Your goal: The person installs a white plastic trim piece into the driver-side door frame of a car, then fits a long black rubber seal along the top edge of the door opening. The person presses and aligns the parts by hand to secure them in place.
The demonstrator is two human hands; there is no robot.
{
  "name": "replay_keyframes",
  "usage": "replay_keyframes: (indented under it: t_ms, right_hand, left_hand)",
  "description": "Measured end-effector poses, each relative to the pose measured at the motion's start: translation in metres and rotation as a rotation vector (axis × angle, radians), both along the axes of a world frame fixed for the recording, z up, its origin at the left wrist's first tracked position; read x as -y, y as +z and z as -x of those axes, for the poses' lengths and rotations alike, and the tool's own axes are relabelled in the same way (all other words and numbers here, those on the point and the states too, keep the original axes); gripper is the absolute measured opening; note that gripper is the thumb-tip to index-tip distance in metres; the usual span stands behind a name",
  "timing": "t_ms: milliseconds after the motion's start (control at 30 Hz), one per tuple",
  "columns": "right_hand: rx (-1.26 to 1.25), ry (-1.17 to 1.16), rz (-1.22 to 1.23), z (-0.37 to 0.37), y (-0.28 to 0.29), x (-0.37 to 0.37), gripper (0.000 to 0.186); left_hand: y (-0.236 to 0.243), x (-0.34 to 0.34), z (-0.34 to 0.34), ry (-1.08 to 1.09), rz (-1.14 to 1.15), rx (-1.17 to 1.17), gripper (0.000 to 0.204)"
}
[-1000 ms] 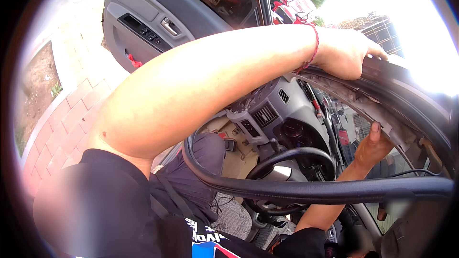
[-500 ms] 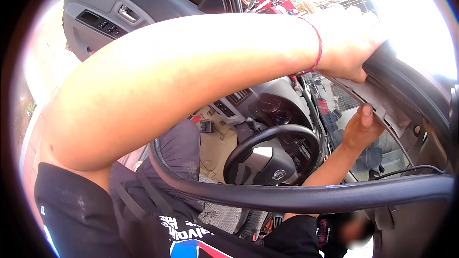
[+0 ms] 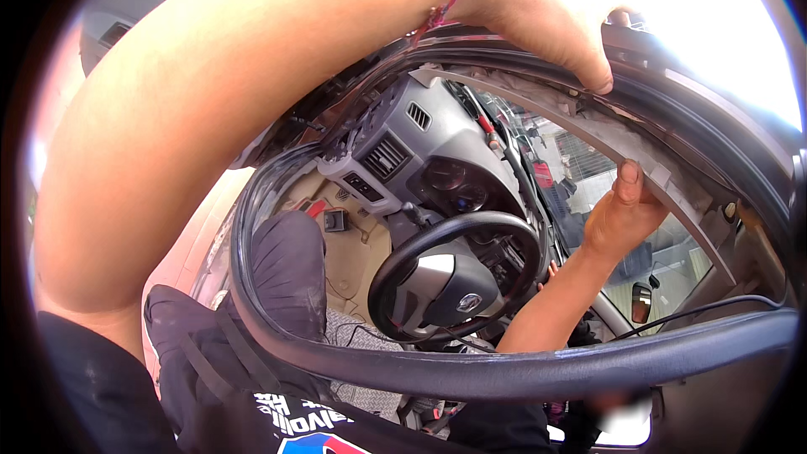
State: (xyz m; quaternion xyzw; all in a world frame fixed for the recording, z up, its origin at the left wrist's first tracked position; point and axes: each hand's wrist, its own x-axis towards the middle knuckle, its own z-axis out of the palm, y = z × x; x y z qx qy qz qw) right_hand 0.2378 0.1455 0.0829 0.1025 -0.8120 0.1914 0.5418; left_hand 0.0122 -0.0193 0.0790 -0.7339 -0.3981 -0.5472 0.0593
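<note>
Trim strip (image 3: pixel 582 132) beside door frame (image 3: pixel 698 109).
My right hand (image 3: pixel 622 223) pinches it; my left hand (image 3: pixel 538 17), thumb spread, is over the frame, grip I can't tell from here.

The left hand (image 3: pixel 546 17) has spread its thumb (image 3: pixel 592 69) from its fingers (image 3: pixel 621 14).

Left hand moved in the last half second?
Yes. Against the steering wheel, the left hand now sits farther up the picture and farther from it, though the camera shifted too.
</note>
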Motion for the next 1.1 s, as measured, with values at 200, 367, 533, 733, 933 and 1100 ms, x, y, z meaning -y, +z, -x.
replay_keyframes:
  t_ms: [200, 367, 533, 733, 933, 1100]
  right_hand:
    - [0.014, -0.023, -0.073, 0.027, 0.032, 0.021, 0.067]
    - [-0.009, -0.126, -0.05, 0.013, 0.016, 0.022, 0.065]
    - [0.023, -0.033, 0.022, 0.016, 0.022, 0.023, 0.068]
    - [-0.085, -0.015, -0.032, 0.02, 0.017, 0.009, 0.061]
    - [-0.226, 0.015, 0.163, 0.031, 0.031, 0.003, 0.058]
    - [-0.19, -0.009, 0.035, -0.007, 0.023, -0.027, 0.065]
  left_hand:
    - [0.009, 0.086, 0.007, 0.067, 0.035, -0.014, 0.063]
    - [-0.028, 0.033, -0.006, -0.024, -0.304, -0.037, 0.061]
    - [-0.019, 0.032, 0.016, 0.365, -0.172, 0.032, 0.061]
    - [-0.034, 0.034, 0.017, 0.268, -0.108, 0.012, 0.066]
    - [-0.035, 0.066, 0.04, 0.41, -0.292, -0.153, 0.073]
    - [-0.041, 0.046, 0.014, 0.17, 0.151, 0.081, 0.073]
